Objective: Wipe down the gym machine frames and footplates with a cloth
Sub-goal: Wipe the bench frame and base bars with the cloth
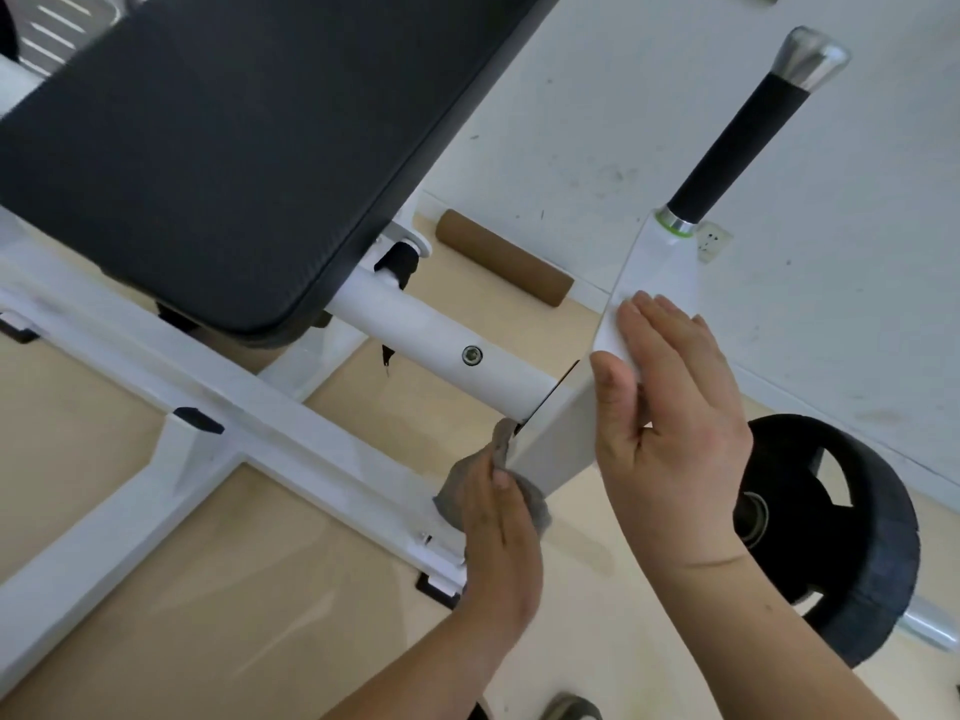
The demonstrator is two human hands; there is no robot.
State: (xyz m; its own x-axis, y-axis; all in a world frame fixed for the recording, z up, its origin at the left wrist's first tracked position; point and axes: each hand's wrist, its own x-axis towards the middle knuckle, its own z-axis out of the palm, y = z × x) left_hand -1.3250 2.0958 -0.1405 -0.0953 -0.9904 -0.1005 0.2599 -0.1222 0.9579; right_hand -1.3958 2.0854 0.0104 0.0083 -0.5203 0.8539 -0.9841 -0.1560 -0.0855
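Note:
A white gym machine frame [291, 433] runs across the view under a black padded seat [208, 148]. A white round tube [441, 340] joins a white lever arm [561, 433] that carries a black handle [737, 142]. My left hand [498, 553] grips a grey cloth [457, 491] and presses it against the lower edge of the lever arm near the tube joint. My right hand [670, 433] lies flat with straight fingers on the side of the lever arm, thumb on its front face.
A black weight plate [852, 537] on a steel peg sits at the right, close to my right wrist. A brown roller [504, 257] lies by the white wall [779, 304]. The floor [208, 589] is beige.

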